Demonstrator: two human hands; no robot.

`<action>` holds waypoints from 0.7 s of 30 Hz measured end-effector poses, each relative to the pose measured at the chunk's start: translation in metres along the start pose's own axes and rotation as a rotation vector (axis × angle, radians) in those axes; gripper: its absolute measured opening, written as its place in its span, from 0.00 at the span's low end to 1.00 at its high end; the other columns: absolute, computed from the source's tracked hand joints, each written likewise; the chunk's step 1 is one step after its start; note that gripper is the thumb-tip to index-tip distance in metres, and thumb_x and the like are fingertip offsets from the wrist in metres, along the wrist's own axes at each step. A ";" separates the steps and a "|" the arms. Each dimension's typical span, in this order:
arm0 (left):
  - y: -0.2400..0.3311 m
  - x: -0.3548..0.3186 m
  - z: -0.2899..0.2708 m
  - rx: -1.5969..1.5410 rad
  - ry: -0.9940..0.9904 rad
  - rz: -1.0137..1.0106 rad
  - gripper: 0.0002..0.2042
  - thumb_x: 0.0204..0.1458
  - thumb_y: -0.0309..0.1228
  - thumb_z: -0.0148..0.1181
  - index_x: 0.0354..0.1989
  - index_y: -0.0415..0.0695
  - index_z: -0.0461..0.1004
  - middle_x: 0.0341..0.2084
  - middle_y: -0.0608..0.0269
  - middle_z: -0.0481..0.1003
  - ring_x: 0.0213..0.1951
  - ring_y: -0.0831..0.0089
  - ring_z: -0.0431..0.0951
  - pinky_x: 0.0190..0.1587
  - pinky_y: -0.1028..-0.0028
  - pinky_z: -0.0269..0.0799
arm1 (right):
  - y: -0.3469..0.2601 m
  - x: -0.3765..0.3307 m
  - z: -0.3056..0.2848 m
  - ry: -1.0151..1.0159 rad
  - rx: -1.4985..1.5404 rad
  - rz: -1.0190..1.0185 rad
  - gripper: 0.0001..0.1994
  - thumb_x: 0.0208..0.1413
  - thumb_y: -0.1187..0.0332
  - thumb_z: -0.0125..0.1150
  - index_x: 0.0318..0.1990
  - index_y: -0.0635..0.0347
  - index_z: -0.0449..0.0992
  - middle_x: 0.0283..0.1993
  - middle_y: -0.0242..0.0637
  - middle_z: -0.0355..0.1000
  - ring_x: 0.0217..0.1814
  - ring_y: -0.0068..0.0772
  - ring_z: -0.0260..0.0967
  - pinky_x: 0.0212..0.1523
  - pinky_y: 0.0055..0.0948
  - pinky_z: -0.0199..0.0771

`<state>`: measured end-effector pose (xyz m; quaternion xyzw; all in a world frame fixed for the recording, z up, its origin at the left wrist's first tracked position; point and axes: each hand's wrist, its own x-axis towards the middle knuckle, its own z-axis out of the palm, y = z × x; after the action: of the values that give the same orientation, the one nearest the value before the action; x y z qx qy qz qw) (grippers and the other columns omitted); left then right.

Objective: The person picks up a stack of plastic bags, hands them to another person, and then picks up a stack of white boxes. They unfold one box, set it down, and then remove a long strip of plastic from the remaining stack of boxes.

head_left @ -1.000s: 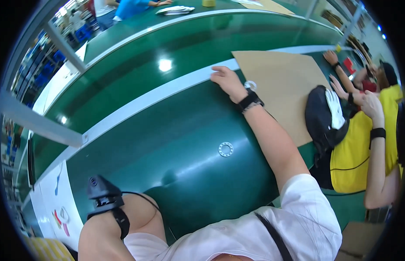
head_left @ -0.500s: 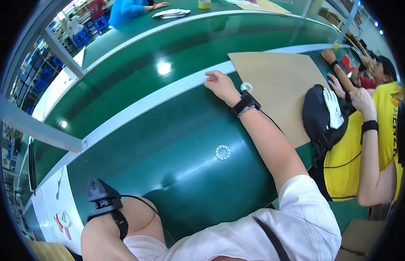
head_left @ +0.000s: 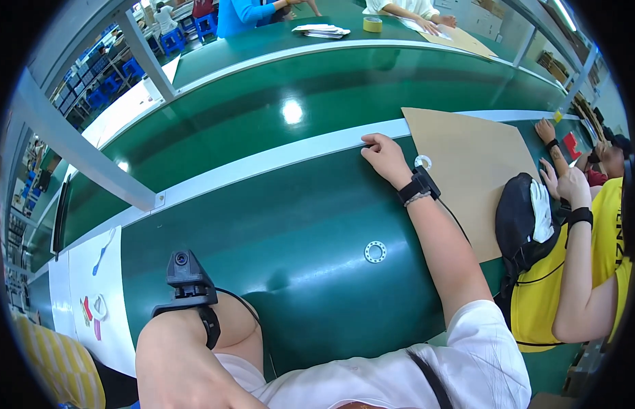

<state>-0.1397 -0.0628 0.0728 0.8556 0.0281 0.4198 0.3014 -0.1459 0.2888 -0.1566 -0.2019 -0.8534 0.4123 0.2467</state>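
Resting loosely curled and empty, the right hand (head_left: 384, 154) has slid left along the rail (head_left: 263, 161), away from the white ring (head_left: 422, 161); left hand hidden.

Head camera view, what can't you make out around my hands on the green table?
- Left hand: hidden in the head view behind the raised left forearm; only the wrist device shows.
- Right hand: fingers curled at the table rail, so what they pinch is hidden.
- Small ring: too small to identify.

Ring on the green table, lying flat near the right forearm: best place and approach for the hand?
Pinch the ring across its outer rim from straight above. It lies flat on the table, so there is no raised edge; the open centre would probably take a fingertip.
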 end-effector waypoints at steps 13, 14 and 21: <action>0.002 -0.005 0.001 0.040 0.013 0.019 0.14 0.55 0.25 0.42 0.17 0.49 0.67 0.16 0.68 0.63 0.21 0.73 0.66 0.43 0.65 0.68 | 0.000 -0.002 -0.003 0.010 -0.093 -0.010 0.14 0.48 0.69 0.60 0.44 0.61 0.76 0.41 0.39 0.73 0.36 0.30 0.70 0.43 0.27 0.71; 0.004 -0.005 0.001 0.038 -0.003 0.024 0.14 0.54 0.25 0.43 0.17 0.49 0.67 0.16 0.69 0.63 0.21 0.73 0.66 0.43 0.65 0.68 | -0.001 -0.003 -0.001 0.021 -0.118 -0.017 0.14 0.49 0.70 0.60 0.44 0.61 0.76 0.40 0.37 0.74 0.35 0.27 0.70 0.41 0.24 0.71; 0.023 -0.012 0.003 0.112 0.000 0.075 0.10 0.53 0.26 0.46 0.20 0.47 0.71 0.18 0.67 0.67 0.22 0.74 0.67 0.43 0.66 0.69 | -0.065 0.031 0.004 -0.145 0.914 0.378 0.37 0.54 0.52 0.59 0.67 0.51 0.47 0.61 0.48 0.55 0.58 0.46 0.60 0.56 0.43 0.63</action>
<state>-0.1498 -0.0866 0.0753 0.8717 0.0195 0.4284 0.2372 -0.1818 0.2659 -0.0984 -0.1949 -0.5490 0.7946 0.1709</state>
